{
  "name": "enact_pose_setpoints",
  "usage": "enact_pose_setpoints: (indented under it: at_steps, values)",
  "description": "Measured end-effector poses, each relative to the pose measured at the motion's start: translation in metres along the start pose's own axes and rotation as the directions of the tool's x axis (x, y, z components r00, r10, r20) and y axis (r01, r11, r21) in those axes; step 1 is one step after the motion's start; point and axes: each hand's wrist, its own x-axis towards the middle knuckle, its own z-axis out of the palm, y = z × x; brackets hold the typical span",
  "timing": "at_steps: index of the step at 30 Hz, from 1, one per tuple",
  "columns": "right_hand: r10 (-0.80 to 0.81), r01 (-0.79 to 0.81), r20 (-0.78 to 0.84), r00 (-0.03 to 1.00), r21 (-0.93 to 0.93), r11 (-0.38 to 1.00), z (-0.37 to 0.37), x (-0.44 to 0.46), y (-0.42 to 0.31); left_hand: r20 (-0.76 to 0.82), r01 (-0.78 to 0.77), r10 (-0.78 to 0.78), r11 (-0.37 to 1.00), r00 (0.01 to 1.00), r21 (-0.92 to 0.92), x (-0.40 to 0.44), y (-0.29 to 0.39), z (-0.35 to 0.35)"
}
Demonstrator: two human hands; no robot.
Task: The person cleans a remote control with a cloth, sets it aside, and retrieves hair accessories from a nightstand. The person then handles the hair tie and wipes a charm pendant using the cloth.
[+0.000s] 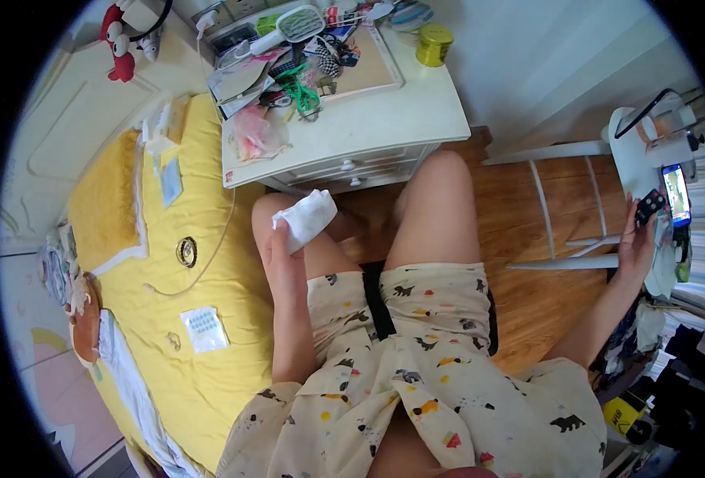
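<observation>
My left hand (279,245) is closed around a folded white tissue (306,220), held over my left thigh. Far to the right, my right hand (634,245) reaches to a white stand (628,155). Its fingers are at a small black object with pale dots (650,207), whose exact kind I cannot make out. Just beyond those fingers a phone (676,194) with a lit screen stands upright.
A white bedside cabinet (408,107) ahead carries a hairbrush (300,24), a yellow tin (433,45) and clutter. On the yellow bed (233,350) lie a cable (221,247), a bracelet (186,252) and a clear packet (205,329). Wooden floor (520,215) shows between cabinet and stand.
</observation>
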Motion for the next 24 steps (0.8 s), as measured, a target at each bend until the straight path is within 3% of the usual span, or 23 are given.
enact_pose_setpoints:
  at_steps: [5, 8, 12, 18, 21, 24]
  values:
    - [-0.163, 0.059, -0.158, 0.974, -0.518, 0.854, 0.011, 0.059, -0.015, 0.008, -0.030, 0.030, 0.999, 1.000, 0.030, -0.002, 0.008, -0.001]
    - [0.044, -0.147, -0.234, 0.971, -0.442, 0.885, -0.017, 0.109, -0.034, 0.004, -0.037, 0.037, 0.999, 0.999, 0.021, -0.003, 0.010, -0.005]
    - [0.175, -0.228, -0.243, 0.954, -0.210, 0.951, -0.047, 0.152, -0.038, -0.062, -0.009, 0.010, 1.000, 0.998, 0.019, -0.009, 0.011, -0.010]
    - [0.290, -0.328, -0.231, 0.929, -0.149, 0.933, -0.042, 0.175, -0.030, -0.074, -0.001, 0.001, 1.000, 0.997, 0.001, -0.011, 0.012, -0.015]
    - [0.314, -0.363, -0.210, 0.926, -0.263, 0.894, -0.041, 0.184, -0.030, -0.060, -0.012, 0.012, 1.000, 0.998, 0.002, -0.010, 0.013, -0.019]
    - [0.319, -0.375, -0.232, 0.919, -0.260, 0.890, -0.040, 0.188, -0.032, -0.085, 0.012, -0.015, 0.999, 0.996, -0.037, -0.010, 0.012, -0.020]
